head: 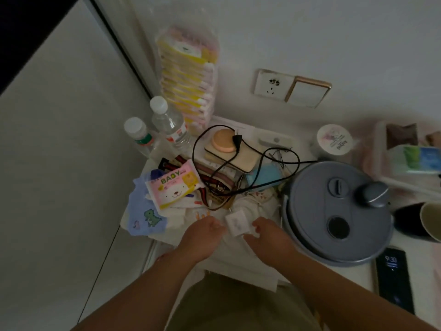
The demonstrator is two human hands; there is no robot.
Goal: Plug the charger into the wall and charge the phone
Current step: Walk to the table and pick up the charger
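Note:
A white square charger [237,222] sits on pale cloth at the near edge of the cluttered table. My right hand [267,237] touches its lower right corner with its fingertips. My left hand [205,235] is just to the charger's left, fingers curled, and whether it grips anything I cannot tell. The phone [393,278] lies face up at the right with its screen lit. A white wall socket [272,86] is on the wall above the table, with nothing plugged in.
A grey round kettle lid [334,211] stands right of my hands. A black cable with plug [238,137] loops over a beige box. Two bottles [167,120], a stack of tissue packs [188,75], a baby wipes pack [174,187] and cups [429,220] crowd the table.

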